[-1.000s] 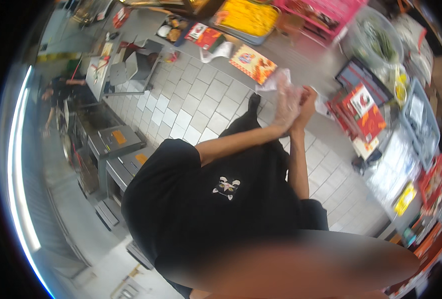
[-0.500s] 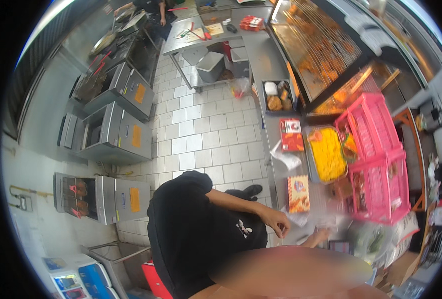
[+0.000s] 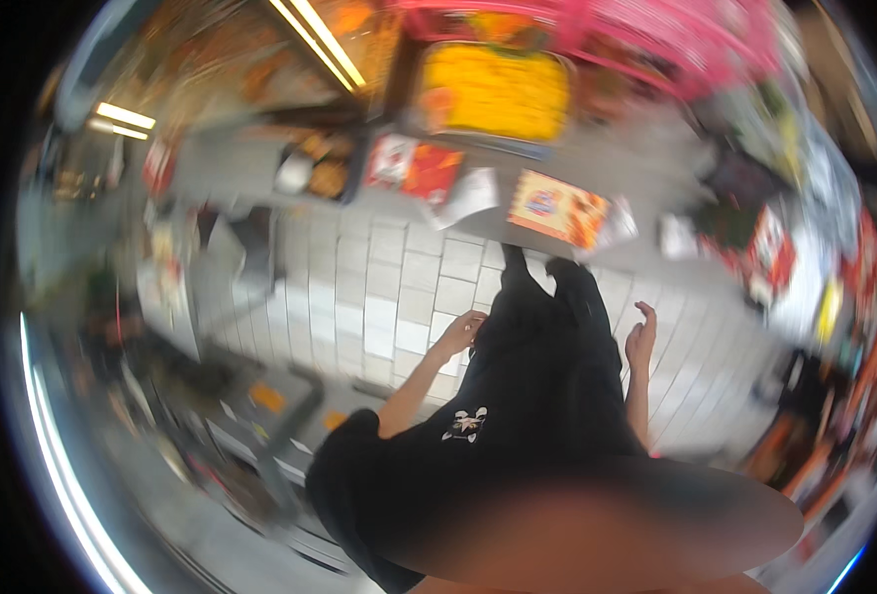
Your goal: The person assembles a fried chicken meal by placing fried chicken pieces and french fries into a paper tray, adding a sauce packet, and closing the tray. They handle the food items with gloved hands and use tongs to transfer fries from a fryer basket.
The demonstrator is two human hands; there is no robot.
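Note:
My left hand (image 3: 458,335) hangs beside my hip, with its fingers loosely bent and nothing visible in them. On the other side, my right hand (image 3: 640,339) is held away from my body, its fingers apart and no object showing. Both hands are nearest to my black clothes (image 3: 547,346) and below the counter edge. On the counter in front of me lies an orange and yellow printed food box (image 3: 557,208). White paper (image 3: 468,198) and a red and white box (image 3: 414,170) are to its left.
Behind the boxes sits a tray of yellow food (image 3: 498,89), near pink baskets (image 3: 656,40). A dark tray of fried food (image 3: 328,176) stands farther left, by the display case (image 3: 250,69). Tiled floor (image 3: 349,287) runs under the counter. Blurred fryers (image 3: 290,416) are at lower left.
My view has swung round to face the counter. My right hand has come away from the countertop to my side. My left hand still hangs low.

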